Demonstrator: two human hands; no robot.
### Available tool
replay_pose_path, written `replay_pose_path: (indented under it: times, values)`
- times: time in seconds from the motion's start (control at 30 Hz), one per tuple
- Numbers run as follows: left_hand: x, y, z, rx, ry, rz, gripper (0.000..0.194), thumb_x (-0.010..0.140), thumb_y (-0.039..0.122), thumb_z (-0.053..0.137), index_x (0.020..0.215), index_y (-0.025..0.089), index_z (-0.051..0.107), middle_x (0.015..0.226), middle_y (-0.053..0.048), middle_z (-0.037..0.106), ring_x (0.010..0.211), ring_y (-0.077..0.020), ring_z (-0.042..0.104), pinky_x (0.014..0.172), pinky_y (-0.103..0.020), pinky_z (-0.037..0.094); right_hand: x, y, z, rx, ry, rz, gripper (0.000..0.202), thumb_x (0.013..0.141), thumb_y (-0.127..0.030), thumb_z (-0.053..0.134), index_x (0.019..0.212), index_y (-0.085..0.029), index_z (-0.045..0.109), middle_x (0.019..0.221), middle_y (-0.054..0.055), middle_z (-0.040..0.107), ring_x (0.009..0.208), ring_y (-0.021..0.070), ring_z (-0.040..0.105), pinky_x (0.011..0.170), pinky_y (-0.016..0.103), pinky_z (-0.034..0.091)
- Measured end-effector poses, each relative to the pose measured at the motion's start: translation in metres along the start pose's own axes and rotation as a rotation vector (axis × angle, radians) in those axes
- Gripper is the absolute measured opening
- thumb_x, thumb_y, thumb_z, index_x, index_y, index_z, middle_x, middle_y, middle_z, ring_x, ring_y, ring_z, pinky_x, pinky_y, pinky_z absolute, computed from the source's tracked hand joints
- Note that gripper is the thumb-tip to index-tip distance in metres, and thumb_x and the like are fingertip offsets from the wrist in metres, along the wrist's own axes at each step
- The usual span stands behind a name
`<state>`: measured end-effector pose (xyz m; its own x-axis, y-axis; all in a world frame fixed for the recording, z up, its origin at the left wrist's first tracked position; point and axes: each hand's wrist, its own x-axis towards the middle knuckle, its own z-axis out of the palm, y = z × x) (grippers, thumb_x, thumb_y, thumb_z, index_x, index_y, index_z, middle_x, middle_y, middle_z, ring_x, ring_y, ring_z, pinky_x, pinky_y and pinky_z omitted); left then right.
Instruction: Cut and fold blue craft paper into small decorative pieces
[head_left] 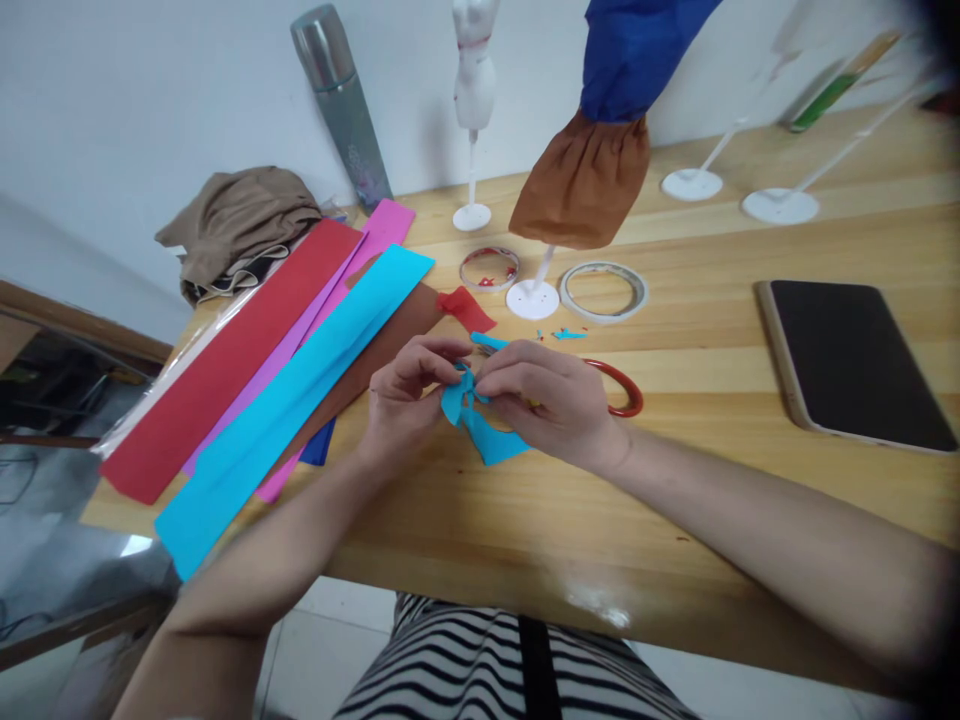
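Note:
Above the table's front half, my left hand point(415, 392) and my right hand point(553, 400) pinch a small twisted piece of blue crepe paper point(453, 400) between their fingertips. It has a bow-like shape, with loose ends sticking out. A flat blue paper scrap point(496, 444) lies on the table just below it, partly behind my right hand. Scissors with red-orange handles point(625, 388) lie under and beyond my right hand, which hides much of them. A crumpled red paper piece point(468, 309) rests just past my fingers.
Long folded strips of blue point(300, 400), red point(240, 360) and pink paper lie at the left. Behind stand a flask point(345, 120), a white mannequin point(474, 80) and one dressed in brown and blue paper point(585, 180). Tape rolls point(604, 291) sit mid-table; a tablet point(862, 360) lies right.

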<state>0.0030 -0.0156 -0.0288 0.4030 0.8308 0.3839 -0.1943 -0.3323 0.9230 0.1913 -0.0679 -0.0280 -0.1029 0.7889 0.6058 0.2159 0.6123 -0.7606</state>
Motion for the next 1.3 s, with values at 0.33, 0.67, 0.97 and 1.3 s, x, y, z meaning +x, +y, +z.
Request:
replay_pose_path:
  times: [0.33, 0.67, 0.97, 1.3]
  values:
    - [0.0, -0.003, -0.003, 0.057, 0.046, 0.062, 0.03, 0.078, 0.042, 0.099, 0.073, 0.025, 0.076, 0.124, -0.005, 0.078, 0.098, -0.0202, 0.076, 0.087, -0.039, 0.066, 0.0, -0.001, 0.001, 0.003, -0.045, 0.101, 0.015, 0.092, -0.032, 0.075, 0.079, -0.035, 0.069, 0.089, 0.007, 0.072, 0.089, 0.0297, 0.071, 0.081, 0.048, 0.06]
    - [-0.001, -0.002, -0.003, 0.131, 0.004, 0.174, 0.017, 0.087, 0.033, 0.093, 0.079, 0.028, 0.079, 0.131, -0.004, 0.075, 0.107, -0.0198, 0.075, 0.084, -0.034, 0.067, 0.001, -0.013, 0.003, 0.194, 0.128, 0.385, 0.006, 0.093, -0.033, 0.07, 0.096, -0.029, 0.068, 0.086, 0.002, 0.075, 0.068, 0.0193, 0.063, 0.065, 0.037, 0.052]
    - [-0.002, -0.001, -0.005, 0.232, -0.066, 0.291, 0.01, 0.089, 0.028, 0.091, 0.085, 0.03, 0.082, 0.131, -0.004, 0.075, 0.11, -0.0217, 0.075, 0.084, -0.036, 0.067, 0.012, -0.007, 0.001, 0.385, -0.043, 0.655, 0.035, 0.08, -0.057, 0.083, 0.078, -0.025, 0.069, 0.064, -0.003, 0.056, 0.06, 0.0141, 0.046, 0.055, 0.031, 0.033]
    - [0.0, -0.008, -0.008, 0.206, -0.042, 0.261, 0.013, 0.087, 0.027, 0.093, 0.085, 0.029, 0.08, 0.132, -0.003, 0.073, 0.111, -0.0202, 0.074, 0.092, -0.038, 0.065, 0.009, -0.006, 0.005, 0.468, 0.08, 0.665, 0.016, 0.073, -0.036, 0.081, 0.08, -0.026, 0.07, 0.055, -0.008, 0.05, 0.049, 0.011, 0.039, 0.052, 0.03, 0.025]
